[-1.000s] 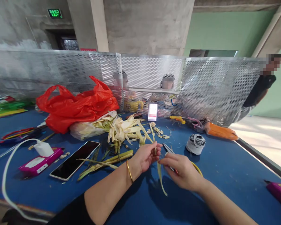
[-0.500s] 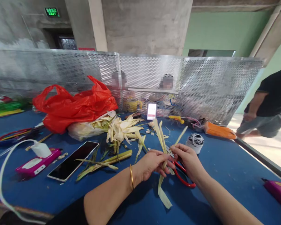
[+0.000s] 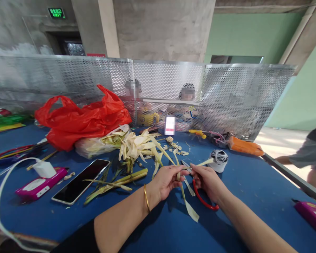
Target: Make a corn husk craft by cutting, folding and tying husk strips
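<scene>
My left hand [image 3: 170,180], with a gold bangle at its wrist, pinches several pale husk strips [image 3: 191,210] that fan out above and below the fingers. Close beside it, my right hand [image 3: 205,179] is closed on a strip whose end points right toward the spool of white cord [image 3: 219,161]. Red-handled scissors [image 3: 203,201] lie under and beside my right hand, their blades partly hidden. Left of the hands, a bundle of dried husks [image 3: 137,144] rests on the blue table [image 3: 158,232], with green stalks [image 3: 123,180] in front.
A black phone [image 3: 81,181] and a purple power strip [image 3: 40,183] lie at left. Behind them is a red plastic bag [image 3: 86,117]. A perforated metal screen [image 3: 168,79] spans the back. An orange packet [image 3: 246,146] sits at right, beyond which a person's legs show.
The strips in my hands have tilted, with upper ends leaning left and one pointing right. Their lower end has swung right. The person at the right has moved mostly out of view.
</scene>
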A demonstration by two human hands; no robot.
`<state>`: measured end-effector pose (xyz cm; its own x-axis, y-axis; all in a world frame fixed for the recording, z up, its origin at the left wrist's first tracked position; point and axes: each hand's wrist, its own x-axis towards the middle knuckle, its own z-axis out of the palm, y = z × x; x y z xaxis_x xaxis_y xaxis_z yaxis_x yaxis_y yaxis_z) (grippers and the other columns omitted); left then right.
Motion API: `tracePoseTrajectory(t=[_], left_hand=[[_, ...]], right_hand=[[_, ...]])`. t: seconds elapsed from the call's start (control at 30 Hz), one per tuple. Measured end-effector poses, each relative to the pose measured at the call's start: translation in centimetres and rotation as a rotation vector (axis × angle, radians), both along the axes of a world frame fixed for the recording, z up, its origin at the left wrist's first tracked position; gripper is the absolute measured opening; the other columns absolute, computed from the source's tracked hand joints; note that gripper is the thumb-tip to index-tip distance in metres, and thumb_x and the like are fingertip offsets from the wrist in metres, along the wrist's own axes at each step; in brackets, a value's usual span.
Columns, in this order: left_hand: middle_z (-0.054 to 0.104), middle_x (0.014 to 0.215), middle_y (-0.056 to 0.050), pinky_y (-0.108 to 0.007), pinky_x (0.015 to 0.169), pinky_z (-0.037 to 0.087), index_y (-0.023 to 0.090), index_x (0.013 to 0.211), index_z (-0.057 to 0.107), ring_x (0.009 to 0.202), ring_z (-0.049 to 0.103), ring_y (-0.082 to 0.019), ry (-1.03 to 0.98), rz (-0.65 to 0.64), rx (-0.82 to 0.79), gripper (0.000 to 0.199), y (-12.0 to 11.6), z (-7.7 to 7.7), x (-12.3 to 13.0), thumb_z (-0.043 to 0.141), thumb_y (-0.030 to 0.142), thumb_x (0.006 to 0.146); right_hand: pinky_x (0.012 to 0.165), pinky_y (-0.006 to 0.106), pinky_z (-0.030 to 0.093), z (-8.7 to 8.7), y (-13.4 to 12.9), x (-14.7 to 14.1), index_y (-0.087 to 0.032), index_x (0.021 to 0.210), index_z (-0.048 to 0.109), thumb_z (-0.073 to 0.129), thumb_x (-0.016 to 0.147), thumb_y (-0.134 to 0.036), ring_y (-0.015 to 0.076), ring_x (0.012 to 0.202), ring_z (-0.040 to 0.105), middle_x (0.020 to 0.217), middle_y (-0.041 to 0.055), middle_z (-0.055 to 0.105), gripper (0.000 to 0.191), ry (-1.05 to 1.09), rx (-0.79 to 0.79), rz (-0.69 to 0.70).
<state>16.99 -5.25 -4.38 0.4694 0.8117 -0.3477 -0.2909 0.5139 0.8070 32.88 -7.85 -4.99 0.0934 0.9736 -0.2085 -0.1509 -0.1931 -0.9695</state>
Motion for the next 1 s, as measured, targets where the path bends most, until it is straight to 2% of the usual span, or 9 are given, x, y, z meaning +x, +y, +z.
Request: tracePoseTrajectory(t=[0.1, 0.2, 0.3, 0.4, 0.5, 0.63, 0.83, 0.93, 1.0], left_hand=[[0.072, 0.081, -0.010, -0.016, 0.044, 0.045, 0.008, 0.088, 0.070, 0.051, 0.058, -0.007, 0.058, -0.016, 0.042, 0.017, -0.1, 0.0, 0.1, 0.064, 0.022, 0.080], [0.072, 0.078, -0.009, -0.017, 0.042, 0.043, 0.009, 0.087, 0.069, 0.051, 0.059, -0.009, 0.105, -0.056, 0.101, 0.018, -0.5, 0.1, 0.3, 0.065, 0.024, 0.078], [0.070, 0.073, -0.007, -0.017, 0.038, 0.038, 0.011, 0.078, 0.068, 0.049, 0.059, -0.010, 0.145, -0.093, 0.184, 0.016, -1.1, 0.0, 0.9, 0.063, 0.025, 0.076], [0.061, 0.055, -0.002, -0.018, 0.034, 0.033, 0.012, 0.063, 0.063, 0.046, 0.058, -0.012, 0.194, -0.102, 0.268, 0.014, -1.6, -0.3, 1.4, 0.057, 0.020, 0.073], [0.051, 0.045, 0.001, -0.019, 0.034, 0.030, 0.014, 0.054, 0.057, 0.042, 0.053, -0.012, 0.182, -0.137, 0.261, 0.011, -1.6, -0.4, 1.3, 0.056, 0.014, 0.065], [0.054, 0.053, 0.001, -0.017, 0.035, 0.028, 0.014, 0.062, 0.058, 0.044, 0.047, -0.008, -0.024, -0.259, 0.154, 0.003, -0.7, 0.0, 0.4, 0.058, 0.012, 0.059], [0.065, 0.076, -0.009, -0.020, 0.038, 0.039, 0.009, 0.081, 0.063, 0.057, 0.057, -0.013, -0.165, -0.299, -0.070, 0.027, 0.5, 0.5, -0.5, 0.050, 0.032, 0.074], [0.067, 0.084, -0.009, -0.019, 0.040, 0.041, 0.007, 0.088, 0.065, 0.054, 0.055, -0.009, -0.154, -0.303, 0.002, 0.023, 0.4, 0.4, -0.6, 0.058, 0.021, 0.072], [0.068, 0.091, -0.008, -0.018, 0.045, 0.043, 0.009, 0.095, 0.066, 0.061, 0.059, -0.009, -0.169, -0.326, 0.071, 0.030, 0.3, 0.3, -0.7, 0.059, 0.011, 0.066]], right_hand=[[0.037, 0.021, 0.027, 0.7, -0.5, -0.3, -0.016, 0.056, 0.054, 0.066, 0.072, -0.057, 0.0056, 0.034, 0.034, 0.040, -0.0069, 0.039, 0.046, -0.098, 0.127, -0.005], [0.041, 0.021, 0.029, 1.1, -1.2, -0.6, -0.017, 0.070, 0.060, 0.061, 0.080, -0.052, 0.0079, 0.039, 0.037, 0.044, -0.0060, 0.042, 0.037, -0.375, 0.384, -0.080], [0.053, 0.024, 0.040, 1.0, -1.8, -0.8, -0.018, 0.096, 0.066, 0.056, 0.086, -0.042, 0.0124, 0.056, 0.050, 0.065, -0.0004, 0.056, 0.027, -0.692, 0.602, -0.087], [0.065, 0.026, 0.044, 0.8, -2.1, -0.9, -0.021, 0.100, 0.068, 0.051, 0.091, -0.032, 0.0152, 0.072, 0.058, 0.084, 0.0041, 0.061, 0.022, -0.971, 0.735, 0.007], [0.069, 0.028, 0.043, 1.1, -2.1, -0.8, -0.023, 0.094, 0.069, 0.046, 0.093, -0.025, 0.0168, 0.079, 0.058, 0.089, 0.0053, 0.062, 0.024, -1.147, 0.815, 0.097], [0.071, 0.031, 0.041, 2.0, -1.9, -0.3, -0.025, 0.098, 0.069, 0.046, 0.093, -0.021, 0.0178, 0.083, 0.058, 0.092, 0.0049, 0.065, 0.024, -1.281, 0.893, 0.168], [0.072, 0.033, 0.039, 2.2, -1.6, 0.3, -0.022, 0.105, 0.067, 0.060, 0.086, -0.023, 0.0197, 0.087, 0.060, 0.097, 0.0063, 0.067, 0.020, -1.337, 0.925, 0.142], [0.072, 0.033, 0.040, 2.2, -1.5, 0.4, -0.023, 0.103, 0.068, 0.063, 0.084, -0.027, 0.0201, 0.086, 0.061, 0.097, 0.0065, 0.067, 0.019, -1.321, 0.910, 0.158], [0.073, 0.033, 0.042, 2.4, -1.4, 0.6, -0.023, 0.102, 0.068, 0.060, 0.087, -0.030, 0.0202, 0.088, 0.061, 0.097, 0.0070, 0.067, 0.019, -1.277, 0.891, 0.169]])
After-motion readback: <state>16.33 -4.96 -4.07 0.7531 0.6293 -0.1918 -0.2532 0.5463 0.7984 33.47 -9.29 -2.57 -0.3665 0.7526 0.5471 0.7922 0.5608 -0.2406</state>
